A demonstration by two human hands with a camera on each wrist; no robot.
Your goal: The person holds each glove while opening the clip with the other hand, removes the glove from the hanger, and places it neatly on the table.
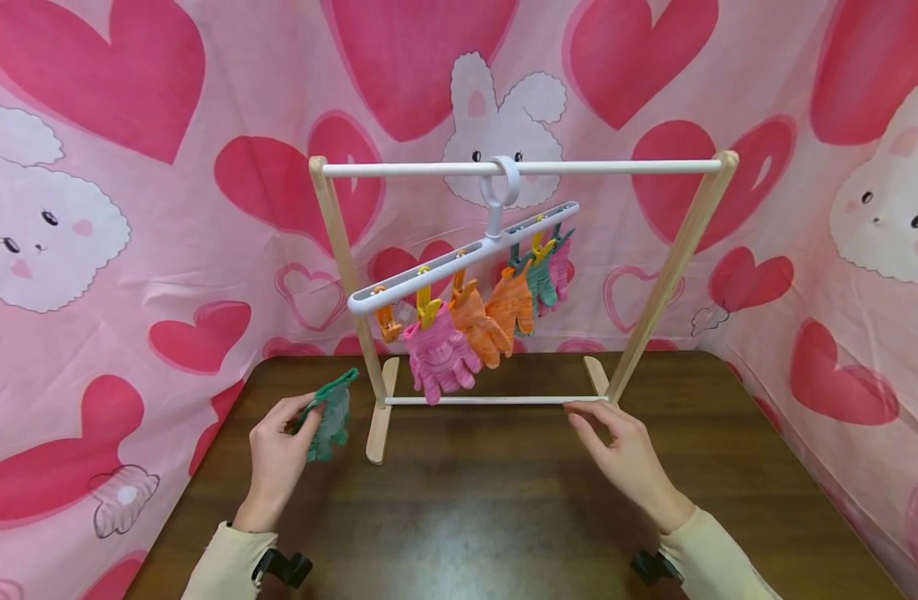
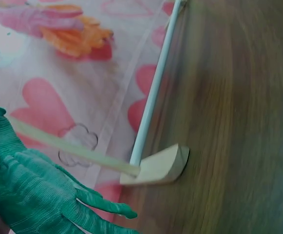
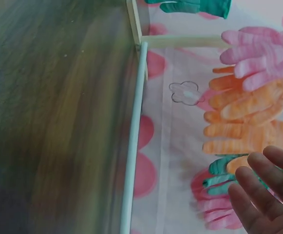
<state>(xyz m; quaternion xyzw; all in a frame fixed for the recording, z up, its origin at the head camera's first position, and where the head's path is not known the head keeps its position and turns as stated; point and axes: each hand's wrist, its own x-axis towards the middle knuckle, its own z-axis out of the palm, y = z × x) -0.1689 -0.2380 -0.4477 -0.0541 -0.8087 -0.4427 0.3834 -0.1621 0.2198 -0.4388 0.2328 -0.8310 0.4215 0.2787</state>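
Pinching green knit glove near cuff in left hand, left of pale wooden rack leg. Holding right hand loosely spread before white lower rail. Seeing pink, orange and green knit gloves clipped along white plastic hanger.

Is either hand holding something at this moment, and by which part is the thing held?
The left hand pinches a green knitted glove at its cuff end, with the glove's fingers hanging down. The right hand holds nothing.
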